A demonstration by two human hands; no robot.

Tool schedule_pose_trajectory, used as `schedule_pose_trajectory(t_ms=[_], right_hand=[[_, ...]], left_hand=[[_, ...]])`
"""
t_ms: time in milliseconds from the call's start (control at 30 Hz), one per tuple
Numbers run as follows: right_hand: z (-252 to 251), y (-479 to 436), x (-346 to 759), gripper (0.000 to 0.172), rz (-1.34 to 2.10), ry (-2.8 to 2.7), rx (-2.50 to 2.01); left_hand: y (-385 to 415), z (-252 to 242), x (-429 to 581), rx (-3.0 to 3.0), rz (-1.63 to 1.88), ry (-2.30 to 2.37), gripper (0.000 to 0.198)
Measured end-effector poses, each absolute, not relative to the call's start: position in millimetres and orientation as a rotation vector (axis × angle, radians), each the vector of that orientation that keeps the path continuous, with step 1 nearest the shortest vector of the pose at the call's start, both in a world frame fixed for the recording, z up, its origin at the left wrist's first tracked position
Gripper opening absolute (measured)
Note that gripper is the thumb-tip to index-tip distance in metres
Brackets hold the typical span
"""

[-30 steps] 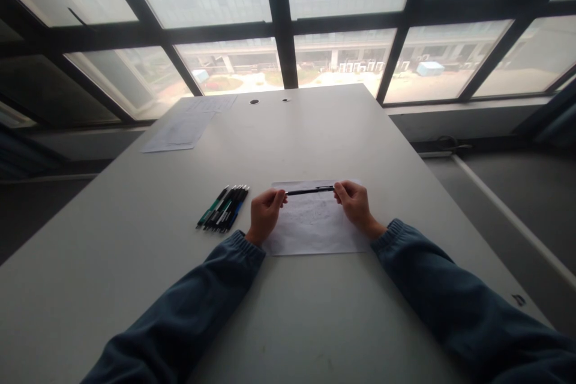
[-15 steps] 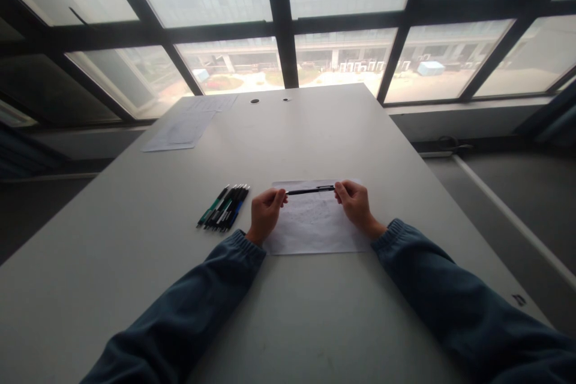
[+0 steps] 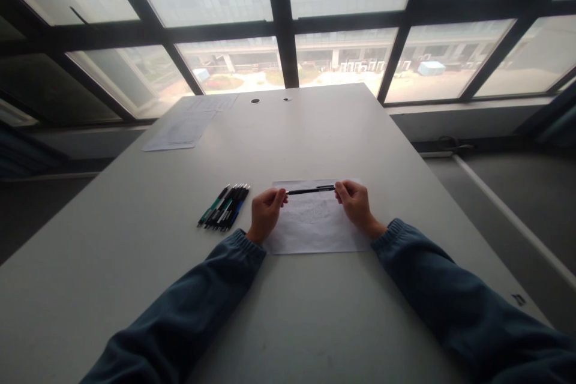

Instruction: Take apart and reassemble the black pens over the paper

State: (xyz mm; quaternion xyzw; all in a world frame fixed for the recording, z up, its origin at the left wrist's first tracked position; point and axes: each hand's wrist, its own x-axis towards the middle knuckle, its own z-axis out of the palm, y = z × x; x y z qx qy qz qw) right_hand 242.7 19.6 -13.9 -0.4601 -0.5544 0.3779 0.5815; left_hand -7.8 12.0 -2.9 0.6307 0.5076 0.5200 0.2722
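Note:
A black pen (image 3: pixel 310 191) is stretched level between my two hands, above a white sheet of paper (image 3: pixel 317 237). My left hand (image 3: pixel 266 211) pinches its left end between thumb and fingers. The other end, on the clip side, is pinched by my right hand (image 3: pixel 354 202). Faint marks show on the paper, and the hands cover parts of its left and right edges. Just left of my left hand lies a row of several pens (image 3: pixel 224 208), mostly black, with some green and blue ones.
Everything rests on a long white table (image 3: pixel 288 144). More printed sheets (image 3: pixel 180 129) lie at its far left. Two round holes are near the far edge, before large dark-framed windows (image 3: pixel 284 24). A cable (image 3: pixel 450 144) lies on the floor at right.
Both hands keep their hold and place. The pen seems to have turned very slightly about its length; nothing else has visibly moved.

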Motion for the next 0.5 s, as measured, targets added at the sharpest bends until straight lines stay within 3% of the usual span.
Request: schedule_pose_trajectory(t_ms=[500], right_hand=[[-16.9, 23.3, 243.1, 0.042, 0.987, -1.266, -1.031]], left_hand=[[12.3, -1.1, -6.8, 1.691, 1.442, 1.366, 0.039]])
